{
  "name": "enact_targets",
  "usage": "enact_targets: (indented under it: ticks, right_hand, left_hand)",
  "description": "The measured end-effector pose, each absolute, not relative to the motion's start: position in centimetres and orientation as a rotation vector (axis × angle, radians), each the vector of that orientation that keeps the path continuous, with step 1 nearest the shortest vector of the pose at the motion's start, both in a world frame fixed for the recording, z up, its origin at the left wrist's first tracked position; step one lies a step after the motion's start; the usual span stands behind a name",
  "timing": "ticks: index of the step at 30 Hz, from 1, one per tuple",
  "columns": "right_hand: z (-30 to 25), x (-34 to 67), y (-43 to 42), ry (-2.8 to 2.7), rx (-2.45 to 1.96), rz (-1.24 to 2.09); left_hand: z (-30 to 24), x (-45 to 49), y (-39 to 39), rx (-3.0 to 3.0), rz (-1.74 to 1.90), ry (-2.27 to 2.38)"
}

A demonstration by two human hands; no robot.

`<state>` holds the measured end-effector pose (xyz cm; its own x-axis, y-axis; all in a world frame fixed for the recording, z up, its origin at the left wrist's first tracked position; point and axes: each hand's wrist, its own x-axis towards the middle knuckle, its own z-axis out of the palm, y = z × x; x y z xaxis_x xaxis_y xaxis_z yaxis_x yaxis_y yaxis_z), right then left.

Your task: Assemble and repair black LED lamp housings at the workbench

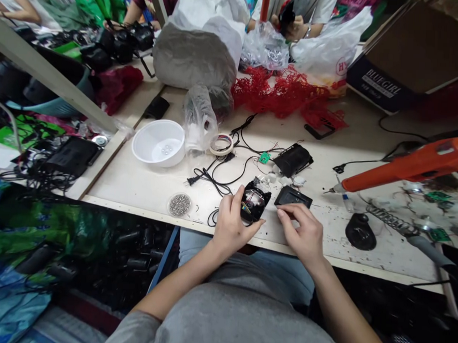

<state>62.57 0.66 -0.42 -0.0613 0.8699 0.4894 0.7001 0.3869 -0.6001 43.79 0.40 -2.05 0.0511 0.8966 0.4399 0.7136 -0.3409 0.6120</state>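
Observation:
My left hand grips the side of an open black plastic housing near the table's front edge. Inside the housing are thin wires and a pale, shiny part. My right hand is just right of it, thumb and index fingertip close together at the near edge of a flat black plastic cover. Whether the fingertips pinch something small, I cannot make out. Behind the cover lie a black casing with loose wires and a small green circuit board.
An orange electric screwdriver points in from the right. Left of my hands stand a dish of small screws and a white bowl. A power cord, tape roll and red netting lie behind. Co-workers sit across the table.

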Motion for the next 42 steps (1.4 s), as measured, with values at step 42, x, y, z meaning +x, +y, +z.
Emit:
enact_targets:
  ticks: [42]
  right_hand:
    - [-1.2,61.2,4.0,-2.002,-1.276,0.426]
  left_hand:
    - [-2.0,44.7,1.0,1.955,1.226,1.671]
